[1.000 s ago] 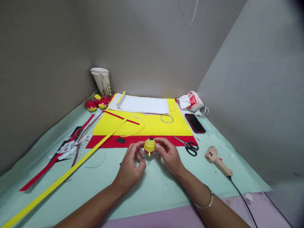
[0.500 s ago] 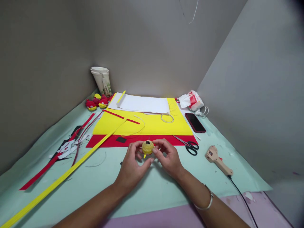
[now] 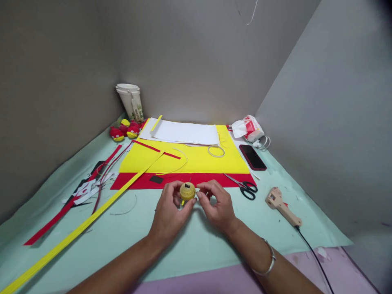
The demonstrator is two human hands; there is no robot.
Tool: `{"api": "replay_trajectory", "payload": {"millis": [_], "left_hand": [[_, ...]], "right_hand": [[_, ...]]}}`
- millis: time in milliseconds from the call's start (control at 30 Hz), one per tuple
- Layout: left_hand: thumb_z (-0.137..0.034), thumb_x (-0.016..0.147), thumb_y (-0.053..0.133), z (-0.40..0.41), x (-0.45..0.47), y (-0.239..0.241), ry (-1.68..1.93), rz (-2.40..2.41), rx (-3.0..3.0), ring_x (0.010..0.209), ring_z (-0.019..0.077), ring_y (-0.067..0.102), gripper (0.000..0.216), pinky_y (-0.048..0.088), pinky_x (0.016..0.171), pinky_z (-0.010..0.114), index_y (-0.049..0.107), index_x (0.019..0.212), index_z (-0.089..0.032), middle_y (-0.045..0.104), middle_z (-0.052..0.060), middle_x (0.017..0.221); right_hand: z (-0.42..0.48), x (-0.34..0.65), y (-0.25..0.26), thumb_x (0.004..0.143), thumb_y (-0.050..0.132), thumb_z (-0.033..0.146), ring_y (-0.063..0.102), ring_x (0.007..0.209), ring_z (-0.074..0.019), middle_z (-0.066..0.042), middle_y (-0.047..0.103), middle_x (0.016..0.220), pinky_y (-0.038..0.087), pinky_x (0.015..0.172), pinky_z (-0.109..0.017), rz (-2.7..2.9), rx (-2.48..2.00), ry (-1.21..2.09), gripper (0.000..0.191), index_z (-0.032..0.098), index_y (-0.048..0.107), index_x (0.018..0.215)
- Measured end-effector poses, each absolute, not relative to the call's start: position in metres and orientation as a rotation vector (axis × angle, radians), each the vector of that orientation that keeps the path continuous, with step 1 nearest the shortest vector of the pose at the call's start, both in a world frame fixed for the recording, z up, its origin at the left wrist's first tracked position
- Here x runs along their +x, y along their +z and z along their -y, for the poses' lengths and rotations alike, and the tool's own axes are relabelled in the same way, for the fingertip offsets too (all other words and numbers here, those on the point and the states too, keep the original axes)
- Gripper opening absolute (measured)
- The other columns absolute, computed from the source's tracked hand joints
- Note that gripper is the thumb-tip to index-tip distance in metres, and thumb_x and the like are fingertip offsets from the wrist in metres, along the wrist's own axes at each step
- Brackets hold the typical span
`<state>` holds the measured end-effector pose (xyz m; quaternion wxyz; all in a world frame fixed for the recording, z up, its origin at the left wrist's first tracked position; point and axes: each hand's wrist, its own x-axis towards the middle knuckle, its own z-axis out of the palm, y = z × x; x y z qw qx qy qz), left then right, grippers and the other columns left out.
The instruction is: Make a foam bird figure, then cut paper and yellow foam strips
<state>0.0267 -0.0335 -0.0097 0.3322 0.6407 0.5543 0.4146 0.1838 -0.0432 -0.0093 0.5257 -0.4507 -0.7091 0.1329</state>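
Over the near part of the table, a small round yellow woven-looking ball point(image 3: 187, 191) carries a black E-shaped mark on top. A short yellow tab sticks out below it. My left hand point(image 3: 170, 207) is closed around the ball's left and near side, with the thumb at its lower right. Just to the right, my right hand point(image 3: 217, 205) has thumb and index finger brought together by the ball's edge. Whether anything tiny lies in that pinch cannot be made out. Behind the hands lie red sheet point(image 3: 128, 182) and yellow sheet point(image 3: 196, 162) material.
Black-handled scissors point(image 3: 247, 189), a phone point(image 3: 252, 157) and a beige glue gun point(image 3: 283, 206) with a cord lie on the right. Long yellow strips point(image 3: 88, 220) and red strips point(image 3: 52, 224) cross the left. White paper point(image 3: 186, 133), a cup point(image 3: 131, 102) and tissues point(image 3: 251, 128) stand farther back.
The ball has shifted slightly left and down with my left hand, and its mark is tilted differently. My right fingertips have come off its side, leaving a small gap.
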Motion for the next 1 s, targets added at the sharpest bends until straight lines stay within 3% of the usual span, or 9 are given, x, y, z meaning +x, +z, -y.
{"api": "replay_trajectory", "payload": {"millis": [267, 1000], "left_hand": [[-0.030, 0.076, 0.065, 0.0360, 0.0277, -0.0071, 1.116, -1.464, 1.795, 0.078, 0.0181, 0.058, 0.031, 0.048, 0.067, 0.032, 0.050, 0.103, -0.023, 0.060, 0.003, 0.095], [-0.032, 0.078, 0.064, 0.0378, 0.0283, -0.0082, 1.136, -1.472, 1.907, 0.075, 0.0167, 0.056, 0.027, 0.049, 0.067, 0.031, 0.051, 0.101, -0.023, 0.057, 0.002, 0.094]], "right_hand": [[0.0482, 0.1779, -0.0081, 0.088, 0.054, 0.011, 0.059, 0.068, -0.0167, -0.004, 0.068, 0.078, 0.049, 0.058, -0.027, 1.762, -1.078, 0.123, 0.014, 0.023, 0.062, 0.091], [0.0456, 0.1765, -0.0143, 0.085, 0.052, 0.013, 0.057, 0.064, -0.0153, -0.002, 0.063, 0.072, 0.044, 0.055, -0.026, 1.776, -1.191, 0.016, 0.011, 0.023, 0.058, 0.083]]}}
